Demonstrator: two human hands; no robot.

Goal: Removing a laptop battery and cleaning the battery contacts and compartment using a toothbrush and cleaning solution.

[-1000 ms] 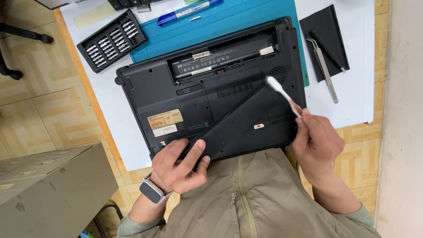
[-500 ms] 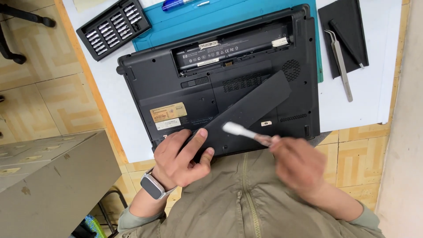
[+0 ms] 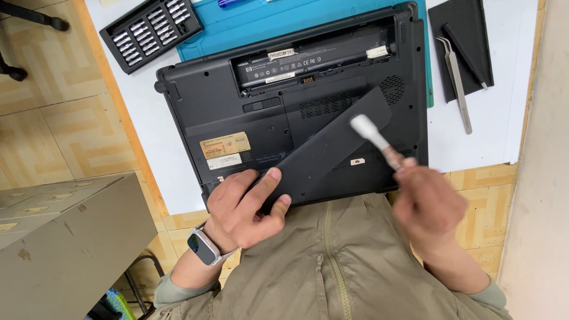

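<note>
Laptop lies upside down on the counter, its battery bay open. Left hand pinches the loose black cover panel resting across the base; right hand, blurred, grips a white-tipped brush over it. Reassembly looks undone.

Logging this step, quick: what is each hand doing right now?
Left hand: closed on the near end of the black cover, over the laptop.
Right hand: closed on a white-tipped tool; blurred.
</note>
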